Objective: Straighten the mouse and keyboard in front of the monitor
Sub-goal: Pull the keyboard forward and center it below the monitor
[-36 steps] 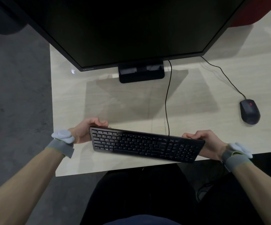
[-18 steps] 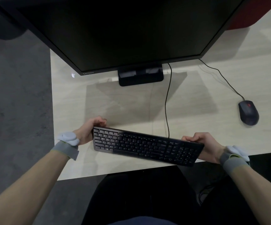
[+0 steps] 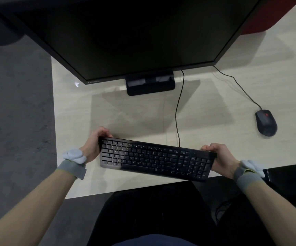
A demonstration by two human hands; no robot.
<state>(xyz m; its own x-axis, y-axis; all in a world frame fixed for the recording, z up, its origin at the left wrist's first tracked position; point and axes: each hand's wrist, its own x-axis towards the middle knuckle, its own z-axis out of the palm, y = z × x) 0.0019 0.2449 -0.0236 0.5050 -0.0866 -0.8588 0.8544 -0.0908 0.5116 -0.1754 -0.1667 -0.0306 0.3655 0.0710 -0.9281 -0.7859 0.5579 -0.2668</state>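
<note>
A black wired keyboard lies near the desk's front edge, slanted so its right end sits lower and overhangs the edge. My left hand grips its left end and my right hand grips its right end. A black mouse with a red wheel rests alone at the right, its nose pointing up-left, its cable running back toward the monitor. The dark monitor fills the top of the view on a black stand.
The pale wooden desk ends at the left along a grey floor. The keyboard cable runs from the stand down to the keyboard. A red object sits at the far right behind the monitor. My dark-clothed lap lies below the desk edge.
Both hands have kept their hold while the keyboard shifted slightly to the right and away from me. The mouse has not moved on the desk.
</note>
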